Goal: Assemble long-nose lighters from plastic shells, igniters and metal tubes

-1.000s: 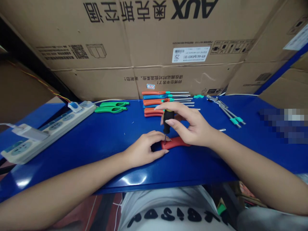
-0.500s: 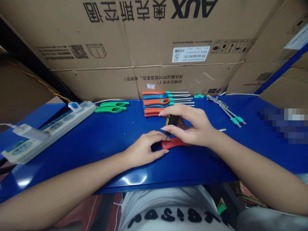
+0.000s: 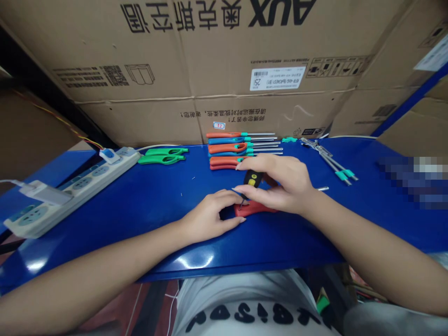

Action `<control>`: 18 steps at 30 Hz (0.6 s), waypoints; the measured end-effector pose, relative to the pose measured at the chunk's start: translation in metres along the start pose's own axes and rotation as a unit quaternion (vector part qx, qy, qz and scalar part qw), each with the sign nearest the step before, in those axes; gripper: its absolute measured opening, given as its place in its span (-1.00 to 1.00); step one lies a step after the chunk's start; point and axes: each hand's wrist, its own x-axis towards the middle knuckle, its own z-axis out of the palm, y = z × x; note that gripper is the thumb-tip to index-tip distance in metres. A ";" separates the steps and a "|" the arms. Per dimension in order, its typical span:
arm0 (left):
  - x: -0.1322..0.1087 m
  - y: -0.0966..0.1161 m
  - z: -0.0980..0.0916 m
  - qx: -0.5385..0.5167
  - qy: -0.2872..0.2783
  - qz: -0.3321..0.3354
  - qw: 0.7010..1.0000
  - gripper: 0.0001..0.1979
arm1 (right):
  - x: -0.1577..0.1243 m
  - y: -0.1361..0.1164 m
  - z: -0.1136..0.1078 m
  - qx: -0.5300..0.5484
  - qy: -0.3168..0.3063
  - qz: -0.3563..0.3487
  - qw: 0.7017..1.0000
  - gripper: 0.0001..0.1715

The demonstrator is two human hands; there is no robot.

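Observation:
A red lighter-shaped handle [image 3: 259, 208] lies flat on the blue table, and a metal tube pokes out to its right beyond my wrist. My left hand [image 3: 213, 214] grips the handle's left end between thumb and fingers. Above it, my right hand [image 3: 280, 182] holds a short black and yellow screwdriver [image 3: 253, 178], tilted, its tip down at the left end of the red handle. Whether the tip sits in a screw is too small to tell. My right hand covers part of the handle.
Behind my hands lie several orange, red and blue lighters [image 3: 227, 148]. Two green handles [image 3: 163, 159] and a white power strip [image 3: 87, 186] are left. Metal rods with teal ends [image 3: 336, 167] lie right. A cardboard wall [image 3: 157, 93] stands at the back.
The screwdriver's handle has tilted and turned, showing more yellow, and my right hand has shifted slightly right with it. My left hand and the red handle have stayed in place.

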 end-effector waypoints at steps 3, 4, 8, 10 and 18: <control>0.001 0.002 -0.001 -0.002 -0.004 -0.004 1.000 -0.73 | -0.001 0.000 -0.001 0.035 -0.024 0.015 0.999 -0.64; 0.001 0.003 -0.002 -0.005 -0.008 -0.006 1.000 -0.71 | 0.000 -0.001 -0.002 0.067 -0.037 0.043 0.996 -0.60; 0.001 0.005 -0.002 -0.012 -0.011 -0.010 1.000 -0.68 | 0.004 -0.002 -0.001 0.133 -0.054 0.105 0.984 -0.63; 0.001 0.003 -0.001 -0.014 -0.008 -0.008 1.000 -0.68 | 0.004 -0.001 -0.001 0.095 -0.030 0.086 0.991 -0.75; 0.001 0.004 -0.002 -0.010 -0.009 -0.010 1.000 -0.70 | 0.001 -0.003 0.000 0.114 -0.043 0.083 0.989 -0.60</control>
